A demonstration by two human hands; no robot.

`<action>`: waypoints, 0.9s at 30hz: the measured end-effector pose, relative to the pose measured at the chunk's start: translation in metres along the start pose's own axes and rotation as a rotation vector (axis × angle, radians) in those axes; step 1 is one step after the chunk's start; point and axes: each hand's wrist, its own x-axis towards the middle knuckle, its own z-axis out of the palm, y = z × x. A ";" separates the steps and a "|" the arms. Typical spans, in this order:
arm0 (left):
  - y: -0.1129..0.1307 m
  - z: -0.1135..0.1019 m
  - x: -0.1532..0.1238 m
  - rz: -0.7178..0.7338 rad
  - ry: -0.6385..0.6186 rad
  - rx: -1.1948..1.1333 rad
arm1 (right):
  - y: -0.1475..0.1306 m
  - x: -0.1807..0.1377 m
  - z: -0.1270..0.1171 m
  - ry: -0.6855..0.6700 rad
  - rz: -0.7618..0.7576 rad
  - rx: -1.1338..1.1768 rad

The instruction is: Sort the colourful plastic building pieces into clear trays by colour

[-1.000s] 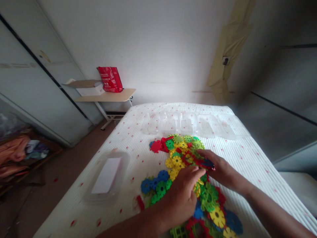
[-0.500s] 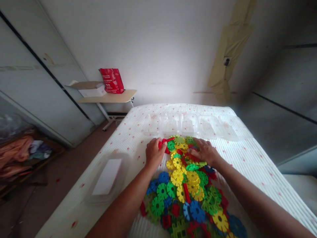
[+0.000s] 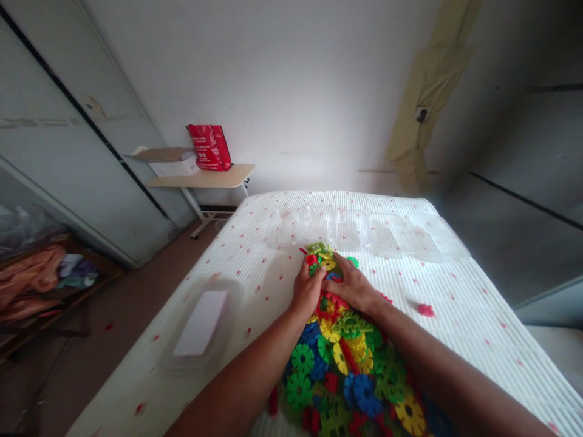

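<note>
A heap of toy interlocking plastic pieces [image 3: 346, 358], notched discs and lattice shapes in red, yellow, green and blue, spreads over the bed toward me. At its far end my left hand [image 3: 310, 291] curls round the left side, thumb on top, its other fingers partly hidden. From the right my right hand [image 3: 350, 285] cups the same part, fingers bent inward among the pieces. Between and just beyond the hands, a bunch of pieces [image 3: 321, 256], green, yellow and red, is squeezed together.
Beyond the heap lies a row of clear plastic trays [image 3: 350, 230]. A clear lidded box [image 3: 200, 328] with a white card is at left. One red piece [image 3: 426, 310] lies apart at right. Against the wall stands a small table [image 3: 223, 176] with a red bag [image 3: 209, 147] and a carton [image 3: 175, 164].
Both hands have moved toward each other, pressing the far end of the heap into a narrower bunch. A red piece now shows alone on the right side of the sheet.
</note>
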 end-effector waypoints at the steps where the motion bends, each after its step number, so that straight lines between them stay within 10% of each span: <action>1: 0.001 0.002 -0.001 -0.034 -0.009 -0.116 | -0.003 0.000 0.000 -0.009 0.024 0.086; 11: 0.027 0.014 -0.020 -0.097 -0.104 -0.453 | -0.007 -0.015 -0.021 -0.158 -0.037 0.777; 27: 0.062 0.024 -0.079 0.496 -0.618 0.218 | 0.042 -0.063 -0.082 -0.103 -0.122 0.336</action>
